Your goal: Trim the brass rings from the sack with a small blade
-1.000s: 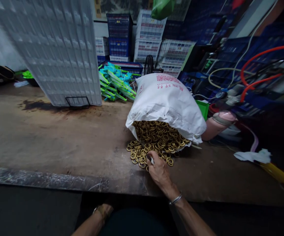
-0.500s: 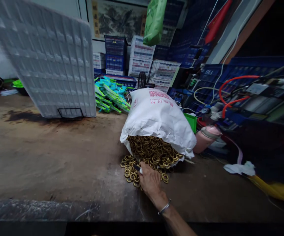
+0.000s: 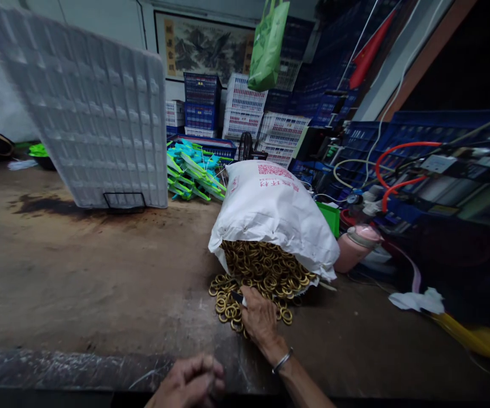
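Observation:
A white woven sack [image 3: 276,204] lies on its side on the table, its mouth towards me. Brass-coloured rings [image 3: 265,263] fill the mouth and spill onto the tabletop. My right hand [image 3: 261,317], with a metal bangle at the wrist, rests at the spilled rings. Its fingers are closed around a small tool with a black end [image 3: 237,297] and a white part; its exact kind is unclear. My left hand [image 3: 191,381] is low, near the table's front edge, with fingers curled together and slightly blurred. Whatever it may hold is hidden.
Left stands a tall translucent ribbed panel [image 3: 109,124] in a black wire stand [image 3: 124,201]. Green and blue plastic pieces [image 3: 194,170] are heaped behind the sack. A pink bottle [image 3: 357,247], hoses and white paper [image 3: 417,300] are at right; stacked crates [image 3: 242,107] stand behind.
My left hand has come into view at the bottom. The right hand stays at the rings with the small tool. The whole view has shifted slightly, with things appearing lower.

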`<state>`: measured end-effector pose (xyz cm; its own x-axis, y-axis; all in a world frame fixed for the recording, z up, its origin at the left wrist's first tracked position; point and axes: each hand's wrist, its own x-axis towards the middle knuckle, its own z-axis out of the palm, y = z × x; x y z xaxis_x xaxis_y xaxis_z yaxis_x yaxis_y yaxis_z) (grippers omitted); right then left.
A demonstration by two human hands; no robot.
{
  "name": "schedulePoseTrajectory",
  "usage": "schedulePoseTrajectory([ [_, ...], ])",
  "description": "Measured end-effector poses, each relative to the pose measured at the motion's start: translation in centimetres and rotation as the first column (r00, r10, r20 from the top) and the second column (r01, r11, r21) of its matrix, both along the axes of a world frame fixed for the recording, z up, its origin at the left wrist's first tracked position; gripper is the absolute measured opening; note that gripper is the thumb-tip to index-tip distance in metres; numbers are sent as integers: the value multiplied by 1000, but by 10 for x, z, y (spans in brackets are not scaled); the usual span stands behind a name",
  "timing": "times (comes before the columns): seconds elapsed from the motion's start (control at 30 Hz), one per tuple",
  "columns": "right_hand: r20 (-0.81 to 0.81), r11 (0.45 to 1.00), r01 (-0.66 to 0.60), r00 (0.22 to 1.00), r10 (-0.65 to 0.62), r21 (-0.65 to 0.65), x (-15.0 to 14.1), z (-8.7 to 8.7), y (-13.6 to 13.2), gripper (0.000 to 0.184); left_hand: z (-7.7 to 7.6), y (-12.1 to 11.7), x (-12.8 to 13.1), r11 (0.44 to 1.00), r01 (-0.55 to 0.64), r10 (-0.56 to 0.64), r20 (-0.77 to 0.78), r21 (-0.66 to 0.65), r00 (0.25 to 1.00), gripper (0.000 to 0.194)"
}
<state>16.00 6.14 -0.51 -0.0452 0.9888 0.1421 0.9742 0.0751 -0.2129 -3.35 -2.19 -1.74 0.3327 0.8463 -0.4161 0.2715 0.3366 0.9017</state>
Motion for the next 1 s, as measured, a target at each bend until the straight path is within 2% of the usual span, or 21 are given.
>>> schedulePoseTrajectory([
  [0.03,0,1000,-10,1000,10,6,0,0,0,33,4,6,6,999,-24,27,93,-26,995,30],
  [0.07,2,1000,-19,1000,19,13,1,0,0,32,7,12,12,984,-115,151,285,-139,946,32],
  [0.1,5,999,-26,1000,26,20,1,-1,0,32,11,18,18,964,-154,233,405,-218,884,33],
  [0.17,10,999,-44,999,43,33,2,-3,0,33,16,25,29,937,-165,310,513,-309,801,34],
  [0.2,9,998,-50,999,49,45,3,-4,1,34,17,27,33,932,-162,320,527,-323,788,33],
  [0.4,-22,994,-37,999,39,104,5,-16,3,49,2,35,46,929,-210,339,471,-304,814,34],
  [0.57,-32,994,7,999,-4,113,4,-15,3,46,-3,41,48,920,-238,359,428,-311,830,41],
  [0.67,-23,984,4,1000,0,177,4,-19,3,46,-3,41,48,923,-232,353,434,-308,829,43],
  [0.83,44,953,-8,999,-6,302,7,-36,3,51,-9,42,49,924,-244,357,437,-295,826,43],
  [0.9,38,955,-10,999,-2,297,7,-37,3,49,-9,43,50,924,-242,353,418,-296,837,45],
  [1.0,-6,974,10,1000,-9,227,6,-26,1,41,-8,44,50,939,-229,315,378,-256,871,45],
])
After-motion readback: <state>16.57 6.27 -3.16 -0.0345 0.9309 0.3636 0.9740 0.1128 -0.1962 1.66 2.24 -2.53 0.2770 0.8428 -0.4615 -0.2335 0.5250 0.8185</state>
